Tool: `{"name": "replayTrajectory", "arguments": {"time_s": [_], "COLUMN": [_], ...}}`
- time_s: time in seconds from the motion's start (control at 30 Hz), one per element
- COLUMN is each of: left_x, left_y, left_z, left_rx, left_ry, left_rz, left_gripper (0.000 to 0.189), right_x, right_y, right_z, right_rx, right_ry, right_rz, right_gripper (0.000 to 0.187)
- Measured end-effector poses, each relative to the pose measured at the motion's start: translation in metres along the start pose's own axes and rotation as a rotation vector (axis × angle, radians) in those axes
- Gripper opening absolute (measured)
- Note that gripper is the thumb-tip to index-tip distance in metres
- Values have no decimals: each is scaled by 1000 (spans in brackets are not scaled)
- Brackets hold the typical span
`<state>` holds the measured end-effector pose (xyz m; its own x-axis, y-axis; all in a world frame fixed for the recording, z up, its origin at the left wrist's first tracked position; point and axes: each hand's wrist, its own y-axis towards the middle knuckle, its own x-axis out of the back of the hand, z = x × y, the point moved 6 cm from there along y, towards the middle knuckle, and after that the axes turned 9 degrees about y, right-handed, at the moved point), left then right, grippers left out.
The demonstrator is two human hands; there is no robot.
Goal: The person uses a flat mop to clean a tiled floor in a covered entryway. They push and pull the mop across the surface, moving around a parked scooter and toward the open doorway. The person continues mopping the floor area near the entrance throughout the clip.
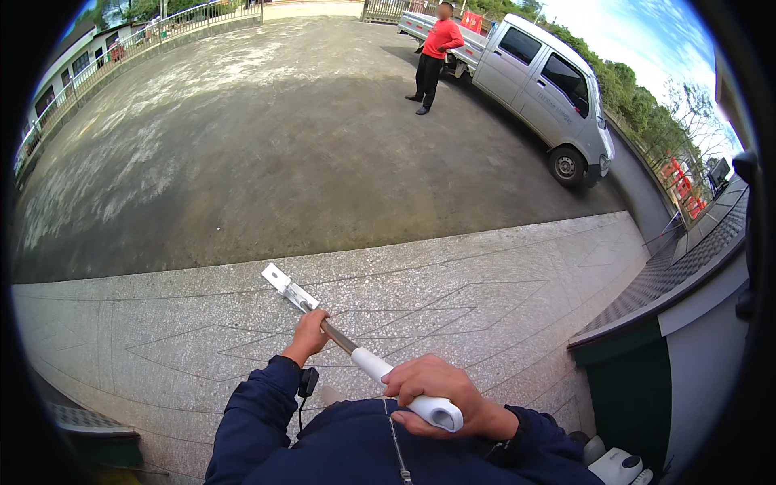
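Observation:
A mop-like tool with a metal pole slants across the view in front of my body. Its white head is a narrow flat plate with a hole near the tip, and no cloth shows on it. My left hand grips the pole just behind that head. My right hand is wrapped around the white plastic handle, close to its end with the hanging hole. The head appears above the speckled terrazzo floor; whether it touches is unclear.
Beyond the terrazzo edge lies a concrete yard. A person in a red top stands beside a silver pickup truck. A low tiled wall is at right, with a white appliance below. Railings run along the left.

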<state>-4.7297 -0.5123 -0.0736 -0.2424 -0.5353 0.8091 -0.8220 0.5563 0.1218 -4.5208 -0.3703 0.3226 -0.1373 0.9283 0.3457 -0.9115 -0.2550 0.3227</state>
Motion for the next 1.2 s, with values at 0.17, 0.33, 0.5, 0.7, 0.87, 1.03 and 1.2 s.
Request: {"name": "replayTrajectory", "arguments": {"time_s": [0.17,0.33,0.5,0.7,0.87,1.03,1.2], "left_x": [-8,-38,-63,-74,-80,-84,-105], "left_y": [-10,-21,-28,-19,9,51,93], "left_z": [-34,-53,-72,-97,-94,-105,-105], "left_rx": [-52,-10,14,-67,-76,-298,-464], "left_ry": [60,72,97,193,350,444,312], "left_rz": [-1,19,86,241,487,392,463], "left_gripper": [38,38,41,33,38,27,21], "right_x": [18,33,49,68,73,92,117], "right_y": [-37,-86,-133,-170,-182,-175,-158], "right_z": [-14,-27,-39,-53,-70,-82,-88], "right_rx": [-33,-93,-247,-306,-386,-364,-480], "right_ry": [36,67,89,56,240,204,251], "right_rz": [-18,-8,-99,-237,-379,-650,-886], "right_gripper": [22,23,33,49,38,27,23]}}
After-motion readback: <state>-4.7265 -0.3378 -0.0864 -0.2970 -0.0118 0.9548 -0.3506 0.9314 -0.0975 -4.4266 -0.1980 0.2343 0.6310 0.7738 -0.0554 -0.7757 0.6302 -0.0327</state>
